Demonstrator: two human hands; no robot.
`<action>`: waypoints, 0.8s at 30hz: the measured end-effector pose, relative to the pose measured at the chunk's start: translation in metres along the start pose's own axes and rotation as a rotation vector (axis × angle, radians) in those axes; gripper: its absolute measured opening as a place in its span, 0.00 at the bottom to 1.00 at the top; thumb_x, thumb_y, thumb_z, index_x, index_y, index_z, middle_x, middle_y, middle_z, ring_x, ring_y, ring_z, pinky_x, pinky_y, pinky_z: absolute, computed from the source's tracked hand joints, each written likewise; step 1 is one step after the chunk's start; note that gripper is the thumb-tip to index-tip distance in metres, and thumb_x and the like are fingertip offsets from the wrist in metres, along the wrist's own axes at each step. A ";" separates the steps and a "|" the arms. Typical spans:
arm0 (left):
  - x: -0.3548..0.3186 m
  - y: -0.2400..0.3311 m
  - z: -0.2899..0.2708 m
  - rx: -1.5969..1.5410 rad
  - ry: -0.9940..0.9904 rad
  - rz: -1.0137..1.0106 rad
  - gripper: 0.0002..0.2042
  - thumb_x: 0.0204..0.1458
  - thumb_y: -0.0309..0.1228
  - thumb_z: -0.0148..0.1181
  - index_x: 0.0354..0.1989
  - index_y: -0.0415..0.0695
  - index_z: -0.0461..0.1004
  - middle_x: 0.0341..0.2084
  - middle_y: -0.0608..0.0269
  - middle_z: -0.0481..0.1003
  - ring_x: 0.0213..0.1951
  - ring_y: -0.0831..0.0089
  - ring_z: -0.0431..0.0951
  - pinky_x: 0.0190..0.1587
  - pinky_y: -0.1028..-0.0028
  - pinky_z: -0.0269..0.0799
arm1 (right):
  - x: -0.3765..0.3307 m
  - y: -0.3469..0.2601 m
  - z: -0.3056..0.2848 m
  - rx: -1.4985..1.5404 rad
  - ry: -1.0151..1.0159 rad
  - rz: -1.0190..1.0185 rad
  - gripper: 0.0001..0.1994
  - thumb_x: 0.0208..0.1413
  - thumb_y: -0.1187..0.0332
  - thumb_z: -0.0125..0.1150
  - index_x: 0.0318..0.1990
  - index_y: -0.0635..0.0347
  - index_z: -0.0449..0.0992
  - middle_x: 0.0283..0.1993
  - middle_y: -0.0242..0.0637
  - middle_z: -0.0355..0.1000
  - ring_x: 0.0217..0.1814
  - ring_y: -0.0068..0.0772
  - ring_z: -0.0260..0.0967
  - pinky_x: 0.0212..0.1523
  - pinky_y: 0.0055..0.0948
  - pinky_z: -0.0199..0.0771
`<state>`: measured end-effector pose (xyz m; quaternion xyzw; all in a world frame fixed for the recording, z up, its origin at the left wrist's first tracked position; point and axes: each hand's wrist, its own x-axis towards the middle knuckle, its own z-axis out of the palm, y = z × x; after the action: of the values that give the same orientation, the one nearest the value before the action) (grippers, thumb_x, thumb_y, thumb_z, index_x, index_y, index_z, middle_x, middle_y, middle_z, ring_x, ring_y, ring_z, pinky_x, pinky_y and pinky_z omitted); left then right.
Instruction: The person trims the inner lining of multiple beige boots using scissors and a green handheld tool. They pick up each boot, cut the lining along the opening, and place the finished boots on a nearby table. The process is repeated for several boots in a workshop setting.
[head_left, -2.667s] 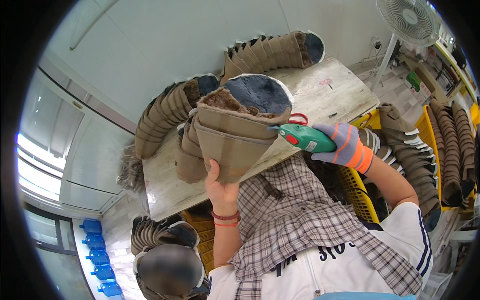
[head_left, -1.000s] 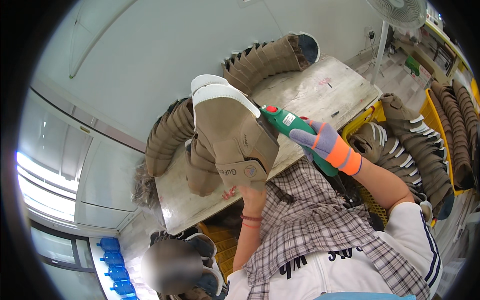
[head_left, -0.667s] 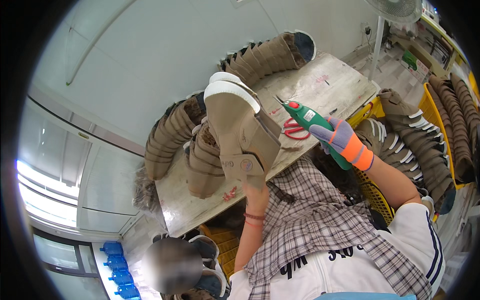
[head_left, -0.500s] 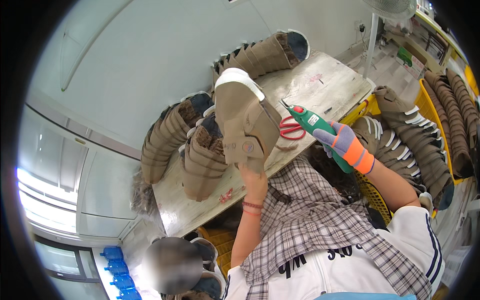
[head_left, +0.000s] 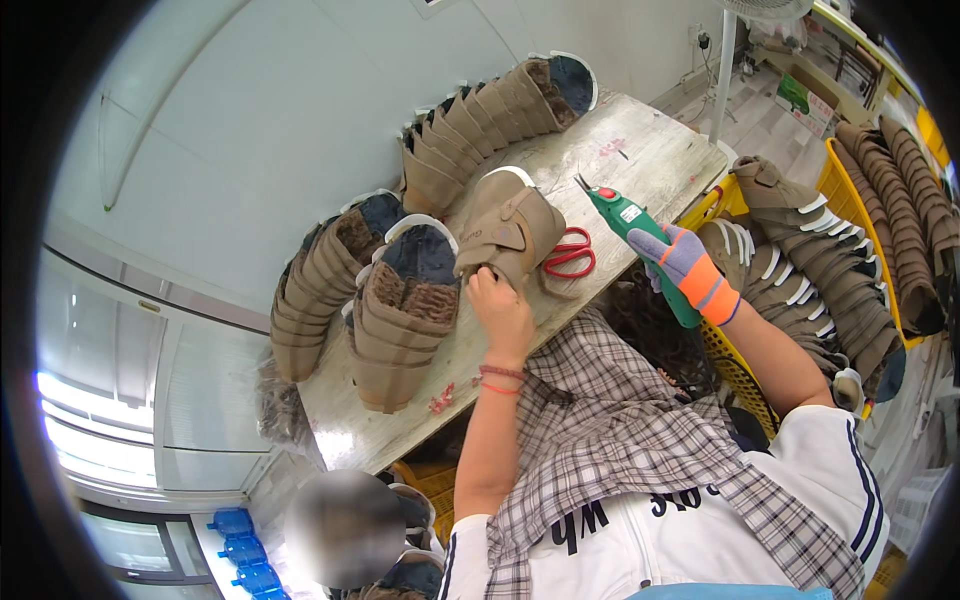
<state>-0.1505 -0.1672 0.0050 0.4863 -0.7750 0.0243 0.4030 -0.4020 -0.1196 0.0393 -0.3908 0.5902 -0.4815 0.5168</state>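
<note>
My left hand (head_left: 503,315) is closed on the lower edge of a brown shoe upper (head_left: 510,222) with a white rim at its toe, held over the table. In my right hand (head_left: 685,268), wearing a grey and orange glove, is a green electric cutter (head_left: 632,216) with a red button. Its pointed metal blades face away from me, apart from the upper. A pair of red-handled scissors (head_left: 568,262) lies between the upper and the cutter. Close to my left hand sits a nested stack of fur-lined brown uppers (head_left: 400,345).
Two more stacks of uppers (head_left: 312,300) (head_left: 488,125) stand on the worn wooden table (head_left: 645,140) along the wall. To my right, yellow crates (head_left: 832,185) hold rows of brown uppers. A fan pole (head_left: 722,85) rises beyond the table. Blue plastic containers (head_left: 243,550) stand lower left.
My left hand has tipped and lowered the shoe upper toward the table, uncovering more of the stack beside it. The cutter stays raised in my right hand, nearly unmoved.
</note>
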 end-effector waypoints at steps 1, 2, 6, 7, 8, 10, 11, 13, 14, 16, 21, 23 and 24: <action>0.007 -0.002 -0.003 -0.023 0.038 0.024 0.06 0.45 0.23 0.55 0.32 0.33 0.71 0.30 0.51 0.69 0.36 0.55 0.66 0.40 0.61 0.60 | 0.001 0.001 -0.002 0.014 0.005 0.002 0.21 0.48 0.51 0.62 0.33 0.62 0.68 0.16 0.30 0.63 0.12 0.21 0.61 0.13 0.21 0.61; 0.013 -0.005 -0.006 -0.047 0.077 0.046 0.06 0.47 0.25 0.57 0.30 0.34 0.72 0.28 0.51 0.69 0.33 0.59 0.68 0.38 0.63 0.61 | 0.001 0.001 -0.004 -0.002 0.014 -0.014 0.20 0.48 0.52 0.62 0.32 0.61 0.68 0.16 0.30 0.63 0.13 0.21 0.61 0.13 0.21 0.61; 0.032 -0.029 -0.043 -0.587 0.084 -0.316 0.11 0.49 0.31 0.61 0.24 0.35 0.72 0.17 0.62 0.71 0.20 0.76 0.62 0.24 0.75 0.58 | 0.002 -0.001 0.002 -0.019 -0.005 -0.053 0.19 0.48 0.53 0.63 0.33 0.61 0.69 0.17 0.30 0.64 0.13 0.21 0.61 0.13 0.21 0.60; 0.039 -0.032 -0.055 -0.668 0.132 -0.386 0.10 0.48 0.31 0.62 0.24 0.35 0.73 0.17 0.65 0.71 0.21 0.77 0.62 0.23 0.77 0.59 | 0.005 -0.001 0.001 -0.040 -0.012 -0.067 0.20 0.48 0.53 0.63 0.34 0.62 0.69 0.17 0.30 0.64 0.14 0.20 0.61 0.14 0.21 0.60; 0.046 -0.035 -0.065 -0.750 0.186 -0.456 0.10 0.48 0.31 0.62 0.24 0.36 0.73 0.17 0.68 0.71 0.21 0.79 0.63 0.23 0.78 0.60 | 0.007 -0.003 0.002 -0.062 -0.021 -0.081 0.20 0.48 0.53 0.63 0.35 0.62 0.69 0.17 0.30 0.65 0.14 0.20 0.61 0.14 0.21 0.61; 0.060 -0.029 -0.106 -1.101 0.338 -0.578 0.08 0.49 0.30 0.60 0.31 0.37 0.73 0.26 0.65 0.74 0.28 0.75 0.70 0.30 0.76 0.68 | -0.001 -0.011 0.010 -0.110 -0.049 -0.174 0.21 0.47 0.53 0.64 0.37 0.63 0.70 0.18 0.29 0.65 0.15 0.19 0.62 0.16 0.21 0.61; 0.065 -0.033 -0.129 -1.268 0.396 -0.621 0.09 0.50 0.30 0.58 0.36 0.38 0.73 0.31 0.61 0.75 0.32 0.71 0.74 0.35 0.73 0.72 | -0.004 -0.014 0.015 -0.128 -0.066 -0.223 0.22 0.46 0.53 0.64 0.38 0.64 0.71 0.18 0.29 0.66 0.16 0.19 0.62 0.17 0.21 0.62; 0.069 -0.049 -0.165 -1.557 0.363 -0.701 0.13 0.54 0.30 0.49 0.44 0.35 0.69 0.41 0.55 0.72 0.41 0.63 0.73 0.46 0.63 0.69 | -0.003 -0.012 0.021 -0.386 0.003 -0.506 0.25 0.43 0.53 0.67 0.42 0.63 0.72 0.20 0.34 0.70 0.18 0.26 0.68 0.20 0.24 0.66; 0.070 -0.058 -0.178 -1.705 0.341 -0.737 0.16 0.56 0.30 0.45 0.48 0.34 0.67 0.46 0.52 0.71 0.46 0.58 0.73 0.51 0.58 0.68 | -0.009 -0.015 0.027 -0.465 0.040 -0.658 0.25 0.42 0.53 0.68 0.42 0.63 0.72 0.20 0.35 0.70 0.19 0.29 0.69 0.21 0.25 0.67; 0.059 -0.086 -0.201 -1.812 0.293 -0.784 0.16 0.57 0.31 0.41 0.50 0.34 0.65 0.48 0.49 0.70 0.49 0.56 0.71 0.52 0.55 0.65 | -0.018 -0.031 0.042 -0.573 0.030 -0.893 0.28 0.37 0.53 0.70 0.44 0.61 0.72 0.23 0.42 0.72 0.24 0.39 0.72 0.24 0.30 0.70; 0.024 -0.121 -0.214 -2.024 0.216 -0.897 0.16 0.58 0.29 0.36 0.49 0.33 0.65 0.47 0.46 0.69 0.49 0.54 0.71 0.52 0.54 0.67 | -0.022 -0.036 0.051 -0.889 0.087 -1.330 0.33 0.32 0.52 0.72 0.47 0.59 0.70 0.23 0.38 0.70 0.22 0.39 0.68 0.23 0.33 0.67; 0.016 -0.121 -0.210 -1.942 0.240 -0.966 0.13 0.57 0.28 0.40 0.46 0.33 0.66 0.44 0.48 0.72 0.46 0.56 0.73 0.50 0.57 0.69 | -0.022 -0.032 0.052 -0.946 0.098 -1.375 0.34 0.31 0.51 0.71 0.48 0.59 0.69 0.23 0.37 0.69 0.21 0.38 0.66 0.22 0.33 0.66; 0.014 -0.121 -0.207 -1.903 0.248 -1.001 0.12 0.57 0.28 0.42 0.44 0.33 0.67 0.42 0.49 0.73 0.45 0.58 0.74 0.49 0.59 0.70 | -0.022 -0.032 0.052 -0.965 0.093 -1.385 0.35 0.31 0.51 0.71 0.49 0.59 0.69 0.23 0.36 0.69 0.21 0.38 0.65 0.22 0.33 0.65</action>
<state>0.0642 -0.1518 0.1104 0.2293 -0.1432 -0.7057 0.6549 -0.3481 -0.1142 0.0757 -0.8219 0.3789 -0.4003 -0.1435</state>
